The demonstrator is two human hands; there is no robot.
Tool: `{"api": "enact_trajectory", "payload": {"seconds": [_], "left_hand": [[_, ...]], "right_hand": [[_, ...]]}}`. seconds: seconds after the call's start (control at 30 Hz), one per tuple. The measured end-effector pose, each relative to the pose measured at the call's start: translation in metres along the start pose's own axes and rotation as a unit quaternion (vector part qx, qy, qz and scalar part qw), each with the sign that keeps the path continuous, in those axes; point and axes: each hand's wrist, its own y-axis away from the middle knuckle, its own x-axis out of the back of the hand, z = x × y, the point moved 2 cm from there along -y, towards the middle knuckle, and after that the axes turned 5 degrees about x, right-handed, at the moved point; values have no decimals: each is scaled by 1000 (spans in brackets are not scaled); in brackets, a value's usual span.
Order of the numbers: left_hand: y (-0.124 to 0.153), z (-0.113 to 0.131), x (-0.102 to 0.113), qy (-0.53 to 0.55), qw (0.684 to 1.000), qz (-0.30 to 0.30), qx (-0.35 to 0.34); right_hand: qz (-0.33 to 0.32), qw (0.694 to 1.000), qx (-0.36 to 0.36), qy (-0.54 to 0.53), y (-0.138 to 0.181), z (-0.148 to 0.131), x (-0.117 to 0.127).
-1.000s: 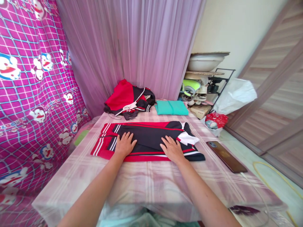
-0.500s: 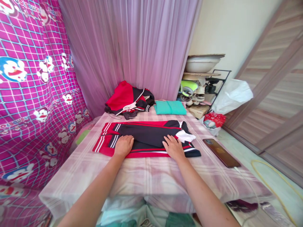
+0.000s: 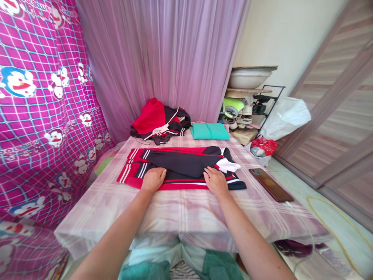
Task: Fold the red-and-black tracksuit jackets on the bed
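Note:
A folded red and black jacket (image 3: 180,161) with white stripes lies across the table, its striped hem at the left and a white part at the right. My left hand (image 3: 154,179) rests on its near left portion, fingers close together and slightly bent over the cloth. Toward the right end, my right hand (image 3: 215,181) lies on the near side of the same jacket, fingers somewhat apart on the dark fabric. Both palms face down, and the thumbs are partly hidden. Neither hand visibly lifts any cloth.
Behind the jacket lie a rumpled red and black garment (image 3: 160,120) and a folded turquoise cloth (image 3: 210,131). A phone (image 3: 271,184) with a white cable sits on the right of the checked tablecloth (image 3: 186,210). A shoe rack (image 3: 262,105) stands beyond, beside a purple curtain (image 3: 163,54).
The view has shifted slightly. My right hand's fingers look a little more drawn in. Both hands stay on the jacket, which keeps its folded shape.

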Motion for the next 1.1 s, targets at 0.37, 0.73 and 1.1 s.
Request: {"api": "enact_trajectory", "payload": {"seconds": [0.37, 0.73, 1.1], "left_hand": [[1, 4, 5, -7, 999, -34, 29], [2, 6, 7, -12, 998, -41, 46], [2, 8, 9, -13, 998, -43, 49]], "right_hand": [[10, 1000, 6, 6, 5, 2, 0], [38, 999, 9, -5, 7, 6, -5], [32, 999, 6, -12, 8, 6, -4]]}}
